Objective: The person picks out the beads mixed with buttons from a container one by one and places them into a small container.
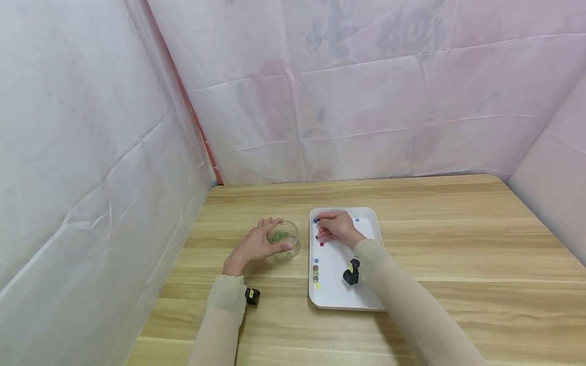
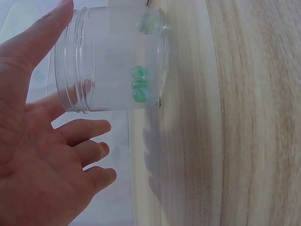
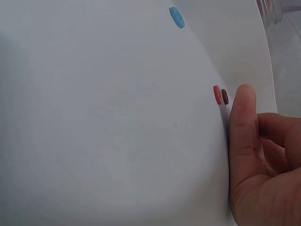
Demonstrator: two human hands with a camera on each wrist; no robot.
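Pale wooden table (image 1: 458,244) with long grain lines fills the lower view, and creased pinkish-white sheeting (image 1: 366,91) walls it in at the back and on both sides. On the wood stands a small clear jar (image 1: 285,239) with green beads (image 2: 139,84) at its bottom; the left hand (image 1: 254,246) cups it, thumb and fingers curled round its wall. Just right of the jar lies a white tray (image 1: 366,300) dotted with small coloured buttons. The right hand (image 1: 338,227) rests on the tray's far end, fingers curled, fingertips at a red button (image 3: 217,94) and a dark one (image 3: 225,96); whether it pinches either I cannot tell. A blue button (image 3: 177,17) lies apart.
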